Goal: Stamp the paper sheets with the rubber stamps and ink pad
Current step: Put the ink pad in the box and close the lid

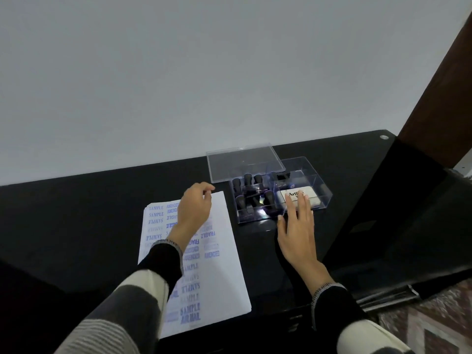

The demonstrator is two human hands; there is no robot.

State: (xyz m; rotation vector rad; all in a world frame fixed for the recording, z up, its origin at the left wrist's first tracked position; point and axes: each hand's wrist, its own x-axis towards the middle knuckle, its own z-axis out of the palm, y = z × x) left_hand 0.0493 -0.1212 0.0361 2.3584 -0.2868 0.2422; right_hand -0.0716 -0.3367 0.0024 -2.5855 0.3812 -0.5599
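A stack of white paper sheets (224, 272) lies on the black table, its top sheet covered with blue stamp prints. My left hand (195, 208) hovers over the sheet's far end with fingers loosely curled, holding nothing. To the right stands a clear plastic box (324, 198) holding several dark rubber stamps (251, 198) and a white ink pad (310, 192). My right hand (296, 226) reaches into the box's near side, its straight fingers touching the ink pad.
The box's clear lid (242, 159) leans open behind it. The black table (76, 226) runs against a pale wall. A brown post (439, 80) rises at the right, and patterned floor (434, 323) shows past the table's right edge.
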